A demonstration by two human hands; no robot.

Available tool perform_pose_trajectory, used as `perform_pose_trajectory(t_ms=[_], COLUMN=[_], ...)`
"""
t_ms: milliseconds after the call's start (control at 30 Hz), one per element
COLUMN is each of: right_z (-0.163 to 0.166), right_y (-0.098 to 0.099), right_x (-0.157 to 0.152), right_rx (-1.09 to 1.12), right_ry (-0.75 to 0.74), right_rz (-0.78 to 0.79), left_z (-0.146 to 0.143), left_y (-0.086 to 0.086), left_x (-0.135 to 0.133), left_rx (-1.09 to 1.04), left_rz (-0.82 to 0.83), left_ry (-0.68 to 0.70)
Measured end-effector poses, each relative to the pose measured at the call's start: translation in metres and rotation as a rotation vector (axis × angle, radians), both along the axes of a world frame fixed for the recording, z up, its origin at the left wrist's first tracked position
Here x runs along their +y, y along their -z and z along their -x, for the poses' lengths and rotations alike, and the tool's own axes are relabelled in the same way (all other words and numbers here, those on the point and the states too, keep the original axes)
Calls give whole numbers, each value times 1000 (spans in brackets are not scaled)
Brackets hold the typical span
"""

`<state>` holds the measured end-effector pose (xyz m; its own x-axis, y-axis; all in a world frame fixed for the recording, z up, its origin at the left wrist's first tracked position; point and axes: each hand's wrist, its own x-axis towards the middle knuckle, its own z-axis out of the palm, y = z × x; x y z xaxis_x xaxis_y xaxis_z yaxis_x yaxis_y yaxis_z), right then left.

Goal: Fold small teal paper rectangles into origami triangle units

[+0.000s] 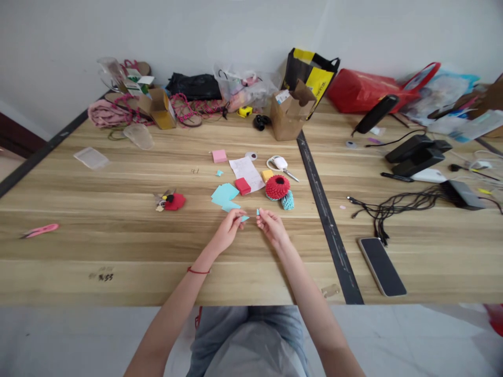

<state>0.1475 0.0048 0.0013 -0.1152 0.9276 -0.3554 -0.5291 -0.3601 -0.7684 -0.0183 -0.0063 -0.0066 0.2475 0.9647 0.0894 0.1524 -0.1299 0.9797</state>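
My left hand (229, 229) rests on the wooden table (118, 246), fingers pinched on a small light-blue paper piece (244, 218). My right hand (270, 225) sits just to its right, fingers closed on a tinier light-blue paper bit (258, 212). Just beyond the hands lies a loose stack of light-blue paper squares (223, 195). A red folded-paper model (277, 187) with a blue folded-paper part (288, 200) stands behind my right hand. A red paper block (242, 186) and a white note sheet (247, 173) lie near them.
A phone (382, 265) lies at the right near the table's front edge, by a bundle of black cables (393, 207). White scissors (281, 165), a pink paper block (219, 156), a red pouch (173, 201) and a pink cutter (41, 229) lie about. Bags, boxes and sandals crowd the far edge.
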Motion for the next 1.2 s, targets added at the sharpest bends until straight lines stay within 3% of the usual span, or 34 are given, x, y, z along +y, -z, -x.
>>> perform_pose_trajectory(t_ms=[300,600,867,1200], right_z=[1,6,12,14], right_y=[-1,-3,-6,-4], right_x=[-2,-6,-9,-8], right_rx=[-20,-108,-119,-62], right_ry=[-22,-56,-30,-40], right_rz=[-49,-144,-214,-194], left_z=[3,4,4,5], left_y=[-9,-20,-20,-27], left_x=[4,2,0,-3], left_rx=[-139,-173,-200,-269], left_rz=[195,151,149,189], left_ry=[44,-32,-5,5])
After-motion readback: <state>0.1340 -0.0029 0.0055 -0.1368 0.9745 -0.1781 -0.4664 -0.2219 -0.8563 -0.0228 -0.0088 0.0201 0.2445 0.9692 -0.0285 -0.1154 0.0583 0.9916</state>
